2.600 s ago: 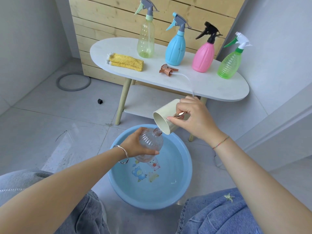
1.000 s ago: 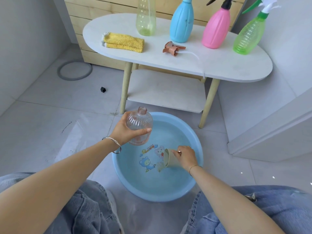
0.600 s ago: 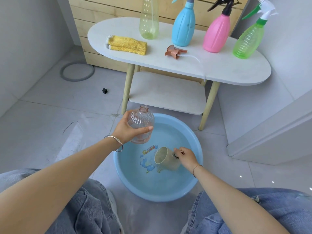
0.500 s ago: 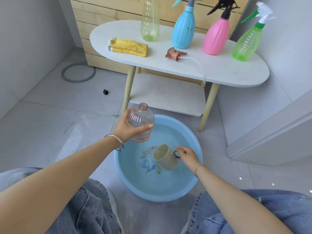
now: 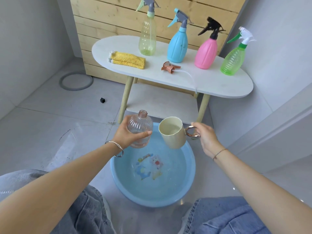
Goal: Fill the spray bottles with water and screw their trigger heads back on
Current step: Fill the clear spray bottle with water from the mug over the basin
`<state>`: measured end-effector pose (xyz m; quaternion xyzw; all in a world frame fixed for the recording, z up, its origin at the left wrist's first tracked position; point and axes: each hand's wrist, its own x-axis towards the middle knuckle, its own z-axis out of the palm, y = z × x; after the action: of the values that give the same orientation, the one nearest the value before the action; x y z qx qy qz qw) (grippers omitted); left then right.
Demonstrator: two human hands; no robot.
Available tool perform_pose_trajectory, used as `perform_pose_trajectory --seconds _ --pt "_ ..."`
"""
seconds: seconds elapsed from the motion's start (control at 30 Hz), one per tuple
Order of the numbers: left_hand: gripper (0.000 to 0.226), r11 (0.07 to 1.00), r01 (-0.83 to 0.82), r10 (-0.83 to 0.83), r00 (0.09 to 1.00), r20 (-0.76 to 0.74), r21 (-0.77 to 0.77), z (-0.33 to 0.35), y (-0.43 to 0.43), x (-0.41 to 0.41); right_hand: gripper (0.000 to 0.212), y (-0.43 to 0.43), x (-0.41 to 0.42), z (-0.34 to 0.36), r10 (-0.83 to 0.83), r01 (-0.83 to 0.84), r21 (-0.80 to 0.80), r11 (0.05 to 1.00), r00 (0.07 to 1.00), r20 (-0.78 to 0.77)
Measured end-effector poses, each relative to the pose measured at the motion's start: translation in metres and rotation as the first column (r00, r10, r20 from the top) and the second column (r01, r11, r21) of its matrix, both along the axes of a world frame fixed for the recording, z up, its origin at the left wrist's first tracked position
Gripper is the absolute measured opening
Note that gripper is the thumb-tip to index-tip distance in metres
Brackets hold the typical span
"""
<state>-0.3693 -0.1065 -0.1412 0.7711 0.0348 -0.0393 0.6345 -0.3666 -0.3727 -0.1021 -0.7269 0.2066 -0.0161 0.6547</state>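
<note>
My left hand grips a clear pinkish bottle upright, its neck open and some water in its bottom. My right hand holds a cream mug by its copper ring handle, just right of the bottle. There is water in the mug. Both hang above the blue basin, which holds water. The bottle's copper trigger head with its thin tube lies on the white table.
On the table stand a yellow-green, a blue, a pink and a green spray bottle, all with heads on, beside a folded yellow cloth. My knees in jeans flank the basin. A grey ring lies on the floor.
My right hand dipped the mug into the basin's water and lifted it out to beside the bottle. My left hand has kept hold of the bottle, now more upright.
</note>
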Motion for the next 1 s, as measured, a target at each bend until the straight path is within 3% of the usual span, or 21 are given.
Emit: perform_pose_trajectory --seconds 0.27,0.4,0.6,0.8,1.0 --pt "0.08 0.993 0.106 -0.107 0.994 0.014 0.057 0.001 -0.008 -0.005 0.034 -0.009 0.003 0.068 0.076 -0.087 0.09 0.992 0.99 0.12" --pt "0.091 0.988 0.136 -0.137 0.99 0.013 0.071 0.0 -0.009 -0.006 0.028 -0.01 -0.003 0.071 0.097 -0.108 0.091 0.99 0.988 0.122" --pt "0.074 0.981 0.168 -0.17 0.985 0.012 0.099 0.0 -0.016 -0.01 0.04 -0.003 -0.009 0.074 0.099 -0.1 -0.002 0.995 0.983 0.154" --pt "0.089 0.966 0.218 -0.221 0.975 0.004 0.138 -0.002 -0.018 -0.011 0.034 0.004 -0.009 0.08 0.097 -0.049 -0.197 0.979 0.966 0.239" --pt "0.084 0.954 0.25 -0.257 0.966 0.016 0.166 -0.002 -0.023 -0.011 0.044 0.006 -0.004 0.082 0.107 -0.012 -0.285 0.959 0.942 0.319"
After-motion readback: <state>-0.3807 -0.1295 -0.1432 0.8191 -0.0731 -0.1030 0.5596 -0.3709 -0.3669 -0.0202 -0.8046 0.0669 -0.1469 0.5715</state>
